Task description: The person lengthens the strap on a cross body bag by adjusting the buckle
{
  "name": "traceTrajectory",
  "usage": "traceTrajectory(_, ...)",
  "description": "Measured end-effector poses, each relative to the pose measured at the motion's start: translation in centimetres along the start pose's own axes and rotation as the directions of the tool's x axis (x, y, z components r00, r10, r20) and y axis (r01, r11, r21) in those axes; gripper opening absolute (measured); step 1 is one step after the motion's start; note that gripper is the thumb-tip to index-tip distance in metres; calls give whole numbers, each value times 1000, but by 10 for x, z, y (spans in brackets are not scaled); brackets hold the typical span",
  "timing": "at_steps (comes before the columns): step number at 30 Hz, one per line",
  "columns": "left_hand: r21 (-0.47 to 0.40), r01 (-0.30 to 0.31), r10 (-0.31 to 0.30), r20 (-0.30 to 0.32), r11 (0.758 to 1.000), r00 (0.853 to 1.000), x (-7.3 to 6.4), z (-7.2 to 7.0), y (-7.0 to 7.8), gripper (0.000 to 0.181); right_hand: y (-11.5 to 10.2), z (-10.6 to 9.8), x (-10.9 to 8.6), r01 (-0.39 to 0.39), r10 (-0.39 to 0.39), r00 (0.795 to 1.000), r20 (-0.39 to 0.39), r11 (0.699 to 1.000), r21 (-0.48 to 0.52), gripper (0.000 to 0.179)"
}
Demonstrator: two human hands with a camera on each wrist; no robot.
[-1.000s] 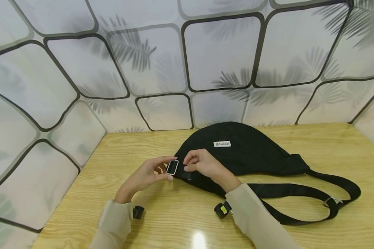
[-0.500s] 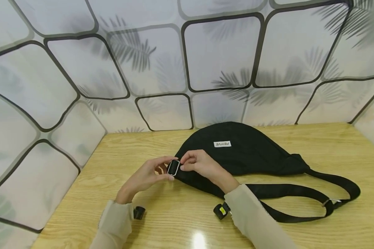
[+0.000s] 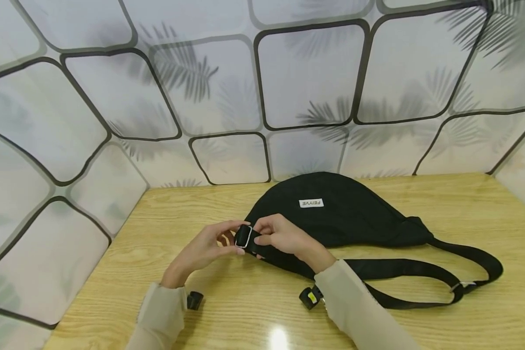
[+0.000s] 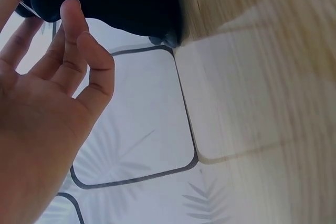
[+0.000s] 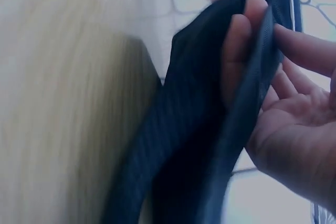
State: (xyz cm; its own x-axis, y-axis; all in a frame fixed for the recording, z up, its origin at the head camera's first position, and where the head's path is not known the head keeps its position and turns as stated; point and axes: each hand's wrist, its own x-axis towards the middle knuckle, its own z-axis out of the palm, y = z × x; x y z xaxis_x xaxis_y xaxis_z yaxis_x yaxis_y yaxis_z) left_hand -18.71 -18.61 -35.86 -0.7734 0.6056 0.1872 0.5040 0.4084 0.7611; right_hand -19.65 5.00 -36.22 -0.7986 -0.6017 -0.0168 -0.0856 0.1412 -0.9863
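Take the patterned backdrop (image 3: 227, 78) as the rear boundary, across the upper half of the head view, and the wood-grain table (image 3: 245, 311) as the work surface below. Locate the black bag (image 3: 345, 218) lying on the table, from center to right of the frame. Trace the strap loop (image 3: 402, 267) out to the lower right, resting on the same surface. Identify the right hand (image 3: 286, 238) just below frame center, in front of the bag: pinching the webbing (image 3: 255, 244) between thumb and fingers. Identify the left hand (image 3: 201, 248) left of center: gripping the metal buckle (image 3: 248, 237) between thumb at the lower edge and forefinger at the upper edge, with remaining fingers loosely bent in the left wrist view. Find the webbing running from the buckle's right side into the right-hand pinch, at the bag's left end. Impossible to tell the exact routing inside the frame. Judge the step in hand as feeding or drawing webbing through the buckle. For the next move, probably necessary: keep the buckle steady in the left-hand grip and pull the webbing flat toward frame right. Guard against twisting, bunching or slipping back out.
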Motion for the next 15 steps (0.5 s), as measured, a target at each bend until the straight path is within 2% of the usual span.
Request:
traceTrajectory(3, 6, -6, 6, 11, 1000, 1000, 0, 1, 1, 50, -1, 3, 1, 27, -27, 1000, -16, 1000, 5, 8)
traceTrajectory(6, 23, -7, 7, 8, 1000, 1000, 0, 1, 2, 51, -3, 1, 0, 12, -12, 1000, -6, 1000, -23, 9)
traceTrajectory(12, 22, -37, 37, -11, 999, 999, 0, 0, -1, 49, -3, -17, -6, -57, 68, 996, 55, 981, -187, 15)
traceTrajectory(15, 31, -41, 42, -23, 999, 999, -1, -1, -2, 49, -2, -23, -9, -57, 76, 994, 76, 973, -223, 15)
